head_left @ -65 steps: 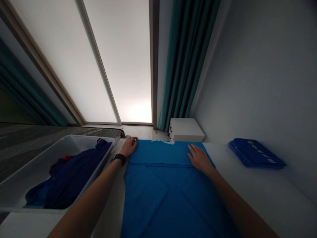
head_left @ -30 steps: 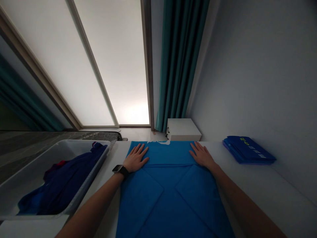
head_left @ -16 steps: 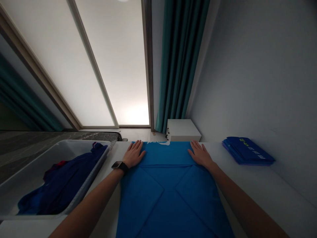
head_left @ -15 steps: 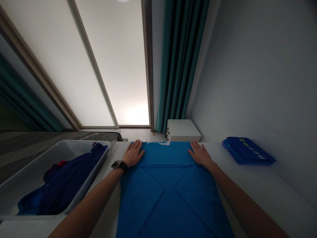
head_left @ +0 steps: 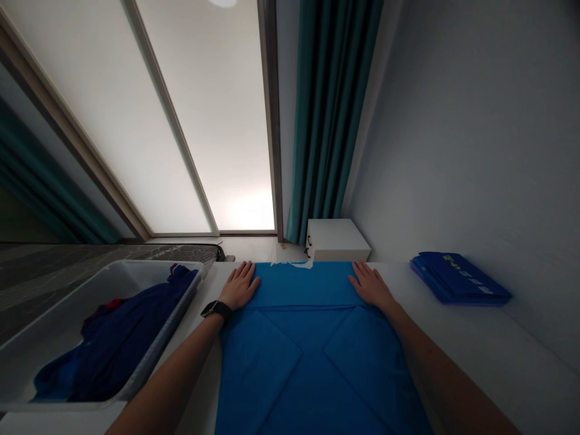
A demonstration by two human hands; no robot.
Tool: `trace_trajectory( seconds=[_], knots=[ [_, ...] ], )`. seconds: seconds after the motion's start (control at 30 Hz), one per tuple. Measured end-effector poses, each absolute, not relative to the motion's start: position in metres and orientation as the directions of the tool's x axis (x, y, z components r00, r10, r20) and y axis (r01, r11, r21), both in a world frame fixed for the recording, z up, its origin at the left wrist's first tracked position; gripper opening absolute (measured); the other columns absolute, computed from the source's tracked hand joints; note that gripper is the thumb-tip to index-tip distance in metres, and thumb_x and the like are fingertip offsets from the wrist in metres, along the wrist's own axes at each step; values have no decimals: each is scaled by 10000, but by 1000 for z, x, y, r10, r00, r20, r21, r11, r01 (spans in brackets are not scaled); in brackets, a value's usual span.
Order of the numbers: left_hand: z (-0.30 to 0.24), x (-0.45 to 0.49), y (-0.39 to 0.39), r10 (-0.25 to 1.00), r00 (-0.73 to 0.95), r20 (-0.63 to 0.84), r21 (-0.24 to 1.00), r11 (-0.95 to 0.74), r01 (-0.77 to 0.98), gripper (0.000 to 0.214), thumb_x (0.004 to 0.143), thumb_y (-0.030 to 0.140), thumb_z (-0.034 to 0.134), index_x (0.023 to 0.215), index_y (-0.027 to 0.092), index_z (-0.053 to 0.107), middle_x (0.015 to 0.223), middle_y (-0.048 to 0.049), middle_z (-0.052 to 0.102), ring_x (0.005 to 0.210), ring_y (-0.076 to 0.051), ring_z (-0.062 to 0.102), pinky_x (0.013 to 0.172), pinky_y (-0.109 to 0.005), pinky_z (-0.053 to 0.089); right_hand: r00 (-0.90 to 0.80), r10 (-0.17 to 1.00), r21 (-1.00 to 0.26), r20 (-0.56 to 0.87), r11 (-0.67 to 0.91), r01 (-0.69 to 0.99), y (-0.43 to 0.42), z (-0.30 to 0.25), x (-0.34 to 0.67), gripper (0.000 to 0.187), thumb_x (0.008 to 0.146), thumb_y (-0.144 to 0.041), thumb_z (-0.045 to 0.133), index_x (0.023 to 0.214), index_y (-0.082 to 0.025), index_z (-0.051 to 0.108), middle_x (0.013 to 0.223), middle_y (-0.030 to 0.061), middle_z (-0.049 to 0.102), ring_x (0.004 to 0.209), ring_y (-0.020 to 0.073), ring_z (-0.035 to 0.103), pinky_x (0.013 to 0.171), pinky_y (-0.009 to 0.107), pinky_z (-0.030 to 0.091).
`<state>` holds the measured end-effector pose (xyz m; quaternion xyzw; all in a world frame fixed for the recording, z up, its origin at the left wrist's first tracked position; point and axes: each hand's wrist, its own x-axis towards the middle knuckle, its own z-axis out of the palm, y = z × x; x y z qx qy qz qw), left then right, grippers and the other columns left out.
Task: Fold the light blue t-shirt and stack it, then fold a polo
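A bright blue folded cloth [head_left: 308, 362] lies flat on a white table [head_left: 471, 338], with diagonal folds and a straight crease across its far part. My left hand [head_left: 240, 286] rests palm down on the cloth's far left edge, fingers spread. My right hand [head_left: 371, 286] lies the same way at the far right edge. Neither hand grips the cloth. A black watch [head_left: 216, 309] sits on my left wrist. The cloth's near end runs out of view at the bottom.
A grey plastic tub [head_left: 156, 335] holding a crumpled navy garment [head_left: 122, 341] stands left of the cloth. A folded blue stack [head_left: 460, 280] lies on the table to the right. Beyond the table's far edge stand a white cabinet [head_left: 338, 240] and a teal curtain [head_left: 326, 121].
Since the earliest frame, my left hand has moved from pinching the cloth's far corner to lying flat on its left edge. Both hands have shifted only slightly in the latest frames.
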<state>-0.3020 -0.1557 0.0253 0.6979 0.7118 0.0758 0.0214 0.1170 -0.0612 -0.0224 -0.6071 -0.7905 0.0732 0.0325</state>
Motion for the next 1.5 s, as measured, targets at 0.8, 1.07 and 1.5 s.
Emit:
trace_trajectory(
  seconds=[0.8, 1.07, 1.5],
  knots=[
    [39, -343, -123, 960, -214, 183, 272, 160, 949, 360, 906, 360, 395, 1101, 240, 673, 1139, -60, 675, 1110, -246, 582, 977, -386, 425, -251, 968, -175, -12, 245, 954, -58, -30, 120, 662, 954, -515, 176, 1512, -170, 269, 1590, 55, 210, 1467, 215, 134, 1183, 470, 107],
    [40, -341, -126, 961, -199, 193, 281, 140, 950, 293, 874, 351, 437, 1030, 240, 660, 1108, -57, 672, 1118, -252, 568, 973, -383, 425, -222, 975, -282, 21, 219, 934, -37, -35, 132, 583, 951, -361, 224, 1493, -165, 304, 1550, 86, 318, 1418, 225, 290, 1166, 411, 204],
    [48, -338, -135, 944, -275, 179, 469, 164, 868, 341, 840, 405, 462, 1035, 214, 667, 947, -39, 701, 866, -212, 650, 769, -285, 488, -237, 971, -458, 24, 222, 861, 3, -16, 143, 363, 886, -263, 404, 1116, -140, 655, 1154, 127, 646, 1120, 224, 568, 991, 316, 406]
  ],
)
